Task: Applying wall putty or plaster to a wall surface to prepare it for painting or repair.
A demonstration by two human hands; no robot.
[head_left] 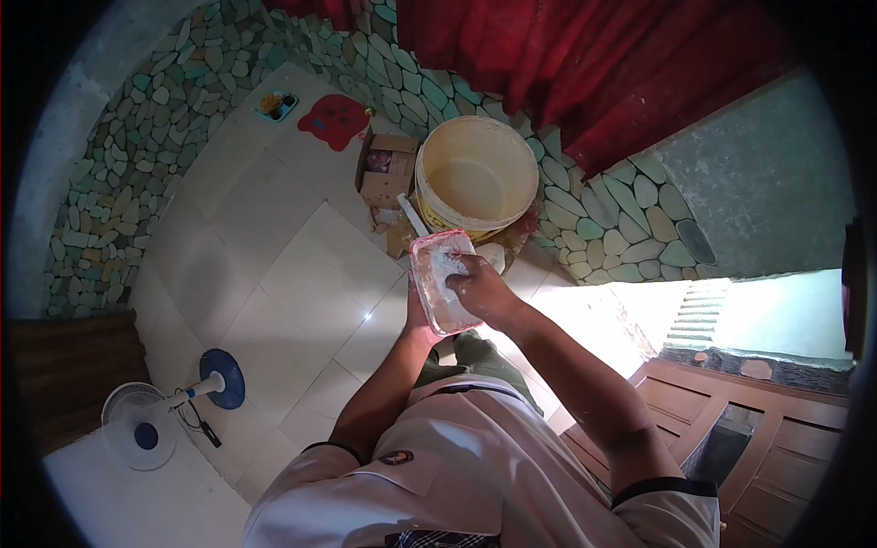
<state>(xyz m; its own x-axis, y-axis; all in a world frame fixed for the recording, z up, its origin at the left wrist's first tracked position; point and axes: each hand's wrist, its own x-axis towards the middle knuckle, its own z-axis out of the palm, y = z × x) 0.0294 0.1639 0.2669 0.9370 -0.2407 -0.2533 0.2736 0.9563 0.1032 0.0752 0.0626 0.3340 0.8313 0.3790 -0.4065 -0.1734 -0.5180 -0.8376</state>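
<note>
I hold a small rectangular tray with a pink rim (426,248), its inside smeared with white paste, in front of my chest. My left hand (417,317) grips it from below and is mostly hidden under it. My right hand (482,285) rests inside the tray with the fingers curled in the white paste; whether they hold a tool I cannot tell. A white handle (411,216) sticks out past the tray's far edge. Just beyond stands a large cream bucket (476,176), open at the top.
An open cardboard box (385,170) sits left of the bucket on the white tiled floor (301,274). A fan with a blue base (222,378) lies at lower left. A pebble wall (146,128), red curtains (585,64) and a wooden door (749,429) surround the spot.
</note>
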